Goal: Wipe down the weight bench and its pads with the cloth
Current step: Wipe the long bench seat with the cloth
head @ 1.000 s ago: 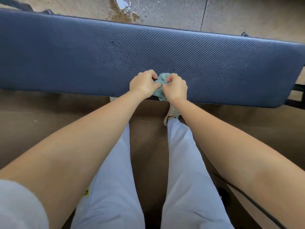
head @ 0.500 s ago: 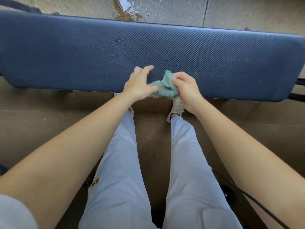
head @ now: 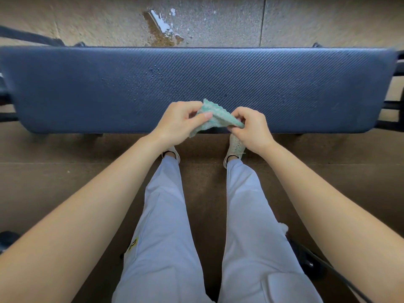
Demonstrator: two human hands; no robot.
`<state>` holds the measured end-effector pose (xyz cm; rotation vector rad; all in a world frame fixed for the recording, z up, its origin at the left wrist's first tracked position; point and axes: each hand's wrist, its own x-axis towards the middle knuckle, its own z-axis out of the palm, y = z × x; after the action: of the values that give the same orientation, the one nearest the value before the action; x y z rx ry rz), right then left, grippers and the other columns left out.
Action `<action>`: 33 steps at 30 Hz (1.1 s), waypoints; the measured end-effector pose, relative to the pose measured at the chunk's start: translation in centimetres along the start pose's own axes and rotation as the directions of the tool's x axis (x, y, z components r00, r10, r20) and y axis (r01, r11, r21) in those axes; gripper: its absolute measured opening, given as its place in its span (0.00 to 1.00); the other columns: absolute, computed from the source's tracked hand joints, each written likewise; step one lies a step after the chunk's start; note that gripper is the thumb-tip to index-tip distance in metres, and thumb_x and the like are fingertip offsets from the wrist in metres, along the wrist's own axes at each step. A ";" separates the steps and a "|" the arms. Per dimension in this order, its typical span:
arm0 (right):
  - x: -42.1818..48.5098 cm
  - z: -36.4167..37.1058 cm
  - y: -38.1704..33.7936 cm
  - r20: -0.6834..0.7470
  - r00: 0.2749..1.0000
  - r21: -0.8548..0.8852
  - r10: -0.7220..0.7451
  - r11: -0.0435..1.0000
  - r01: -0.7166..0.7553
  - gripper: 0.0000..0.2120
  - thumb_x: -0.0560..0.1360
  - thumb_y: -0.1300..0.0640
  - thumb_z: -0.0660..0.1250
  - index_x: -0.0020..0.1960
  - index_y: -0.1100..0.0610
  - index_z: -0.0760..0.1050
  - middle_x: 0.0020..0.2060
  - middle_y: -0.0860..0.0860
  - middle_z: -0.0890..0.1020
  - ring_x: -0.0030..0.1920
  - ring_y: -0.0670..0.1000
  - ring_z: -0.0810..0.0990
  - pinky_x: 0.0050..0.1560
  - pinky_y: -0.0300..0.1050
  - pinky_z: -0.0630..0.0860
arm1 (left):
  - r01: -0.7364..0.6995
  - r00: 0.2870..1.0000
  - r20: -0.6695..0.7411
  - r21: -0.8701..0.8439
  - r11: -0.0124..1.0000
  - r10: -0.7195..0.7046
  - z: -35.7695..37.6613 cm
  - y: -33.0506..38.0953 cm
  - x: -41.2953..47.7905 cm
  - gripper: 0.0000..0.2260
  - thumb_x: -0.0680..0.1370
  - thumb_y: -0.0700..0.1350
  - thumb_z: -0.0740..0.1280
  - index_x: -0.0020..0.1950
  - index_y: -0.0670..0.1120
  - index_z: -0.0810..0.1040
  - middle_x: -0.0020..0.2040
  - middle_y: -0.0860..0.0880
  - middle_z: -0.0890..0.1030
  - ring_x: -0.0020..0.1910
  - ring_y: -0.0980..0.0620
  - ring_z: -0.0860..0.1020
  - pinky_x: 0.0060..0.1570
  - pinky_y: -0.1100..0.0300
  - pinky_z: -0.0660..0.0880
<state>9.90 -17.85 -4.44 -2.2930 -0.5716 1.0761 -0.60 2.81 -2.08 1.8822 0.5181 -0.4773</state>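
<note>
A long dark blue bench pad (head: 109,90) with a woven texture lies crosswise in front of me, with small droplets near its middle. A small green cloth (head: 215,118) is stretched between my hands above the pad's near edge. My left hand (head: 178,122) pinches the cloth's left end between thumb and fingers. My right hand (head: 251,130) grips its right end. The cloth hangs just above the pad; whether it touches the pad I cannot tell.
Black frame bars (head: 391,110) stick out at the pad's right end, and more bars (head: 32,39) at the far left. A wet patch (head: 162,29) marks the concrete floor beyond the bench. My legs and shoes stand close to the pad. A black cable (head: 332,272) runs at the lower right.
The cloth was bunched between both hands at the pad's near edge. My hands have drawn apart and pulled it out into a wider strip.
</note>
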 end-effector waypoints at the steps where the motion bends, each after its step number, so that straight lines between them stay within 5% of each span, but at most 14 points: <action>1: 0.2 -0.1 0.2 -0.007 1.000 -0.021 0.008 1.000 -0.008 0.07 0.75 0.61 0.74 0.53 0.57 0.81 0.46 0.48 0.80 0.47 0.48 0.77 0.45 0.44 0.75 | 0.006 0.999 -0.042 0.008 1.000 -0.006 -0.3 0.0 -0.1 0.16 0.83 0.50 0.66 0.39 0.42 0.76 0.34 0.46 0.76 0.35 0.54 0.71 0.36 0.54 0.66; 4: 1.5 -1.3 0.2 -0.084 0.996 -0.032 0.043 0.998 -0.046 0.06 0.74 0.62 0.74 0.51 0.57 0.81 0.46 0.49 0.79 0.49 0.50 0.77 0.50 0.50 0.76 | -0.030 0.986 -0.157 0.114 0.993 0.048 -2.0 -0.3 0.3 0.16 0.82 0.50 0.66 0.39 0.42 0.78 0.36 0.47 0.76 0.37 0.51 0.72 0.38 0.51 0.68; 6: 2.7 -2.5 -0.5 -0.185 0.982 -0.026 0.032 0.999 -0.038 0.06 0.73 0.64 0.73 0.49 0.58 0.81 0.46 0.49 0.78 0.48 0.50 0.76 0.48 0.46 0.72 | -0.058 0.969 -0.231 0.138 0.989 0.089 -3.3 0.0 0.9 0.10 0.82 0.47 0.67 0.46 0.45 0.83 0.42 0.49 0.81 0.42 0.52 0.76 0.43 0.54 0.72; 9: 4.3 -4.3 -2.1 -0.341 0.938 -0.033 -0.057 0.998 0.049 0.06 0.70 0.66 0.70 0.47 0.61 0.78 0.44 0.50 0.76 0.45 0.49 0.73 0.44 0.38 0.63 | -0.112 0.924 -0.349 0.150 0.982 0.158 -5.2 1.0 1.6 0.11 0.80 0.44 0.68 0.59 0.46 0.85 0.54 0.54 0.84 0.54 0.53 0.81 0.56 0.59 0.75; 12: 4.7 -4.7 -2.7 -0.404 0.892 -0.138 -0.201 0.978 0.158 0.06 0.68 0.68 0.67 0.45 0.63 0.76 0.43 0.57 0.78 0.45 0.53 0.72 0.44 0.40 0.62 | -0.111 0.894 -0.405 0.214 0.970 0.192 -5.4 0.8 2.0 0.10 0.79 0.44 0.68 0.57 0.45 0.86 0.53 0.51 0.85 0.54 0.49 0.81 0.56 0.55 0.75; 16: 3.8 -1.6 0.1 -0.255 0.932 -0.311 -0.258 0.934 0.174 0.10 0.67 0.73 0.66 0.46 0.63 0.76 0.45 0.60 0.78 0.48 0.63 0.74 0.43 0.51 0.69 | 0.047 0.955 -0.289 0.341 0.939 0.057 -1.8 -2.6 1.9 0.10 0.77 0.45 0.66 0.53 0.49 0.86 0.52 0.51 0.86 0.54 0.45 0.79 0.53 0.50 0.74; 18: 2.9 0.6 2.0 -0.108 0.975 -0.404 -0.196 0.904 0.136 0.12 0.69 0.73 0.67 0.49 0.63 0.79 0.47 0.59 0.80 0.50 0.64 0.74 0.45 0.57 0.73 | 0.147 0.983 -0.155 0.379 0.914 -0.094 0.6 -4.7 1.3 0.08 0.76 0.44 0.65 0.47 0.49 0.85 0.47 0.50 0.84 0.53 0.41 0.79 0.49 0.48 0.75; 20: 1.5 2.8 3.6 0.070 0.994 -0.501 -0.084 0.859 0.108 0.13 0.73 0.69 0.66 0.55 0.61 0.82 0.51 0.58 0.82 0.53 0.63 0.74 0.49 0.57 0.73 | 0.253 0.965 -0.049 0.441 0.861 -0.259 2.8 -6.2 0.3 0.09 0.78 0.43 0.67 0.52 0.51 0.86 0.54 0.49 0.84 0.58 0.40 0.77 0.56 0.46 0.76; 23: -0.5 5.2 4.7 0.131 0.991 -0.538 0.001 0.840 0.070 0.12 0.75 0.63 0.67 0.56 0.59 0.85 0.49 0.57 0.84 0.50 0.61 0.76 0.49 0.53 0.72 | 0.338 0.938 -0.121 0.528 0.779 -0.325 5.0 -7.5 -0.9 0.10 0.79 0.44 0.67 0.54 0.51 0.87 0.60 0.49 0.83 0.60 0.42 0.76 0.59 0.46 0.75; 26: -0.8 6.7 4.8 0.018 0.999 -0.441 -0.034 0.897 0.038 0.10 0.77 0.64 0.67 0.53 0.62 0.85 0.48 0.57 0.84 0.49 0.58 0.77 0.49 0.53 0.78 | 0.279 0.955 -0.236 0.491 0.826 -0.182 6.2 -8.0 -1.0 0.09 0.79 0.45 0.66 0.53 0.49 0.86 0.56 0.49 0.83 0.58 0.45 0.77 0.57 0.47 0.75; 28: 0.1 7.7 4.8 -0.054 0.992 -0.360 -0.112 0.929 0.085 0.12 0.76 0.67 0.67 0.59 0.65 0.81 0.57 0.60 0.82 0.57 0.61 0.78 0.57 0.58 0.80 | 0.151 0.962 -0.273 0.501 0.852 -0.010 7.1 -8.5 0.1 0.11 0.80 0.43 0.65 0.58 0.46 0.83 0.59 0.48 0.82 0.61 0.44 0.77 0.59 0.47 0.74; 31: 2.7 9.1 5.4 -0.074 0.973 -0.325 -0.219 0.928 0.184 0.22 0.78 0.67 0.64 0.72 0.67 0.70 0.76 0.64 0.67 0.77 0.64 0.65 0.76 0.56 0.65 | -0.035 0.961 -0.203 0.588 0.808 0.189 8.6 -9.6 2.6 0.18 0.81 0.41 0.63 0.71 0.41 0.76 0.73 0.41 0.74 0.73 0.40 0.71 0.68 0.47 0.70; 33: 4.3 9.6 6.2 -0.007 0.974 -0.368 -0.226 0.907 0.207 0.28 0.81 0.61 0.62 0.80 0.64 0.60 0.82 0.61 0.57 0.82 0.61 0.53 0.82 0.55 0.53 | -0.113 0.979 -0.051 0.675 0.729 0.199 9.7 -10.6 4.0 0.25 0.84 0.44 0.59 0.80 0.40 0.63 0.82 0.40 0.61 0.81 0.41 0.59 0.78 0.46 0.61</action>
<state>5.75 -17.30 -15.93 -2.4832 -1.0566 0.8578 -4.10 -2.23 -15.69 2.6466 0.2649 -0.4747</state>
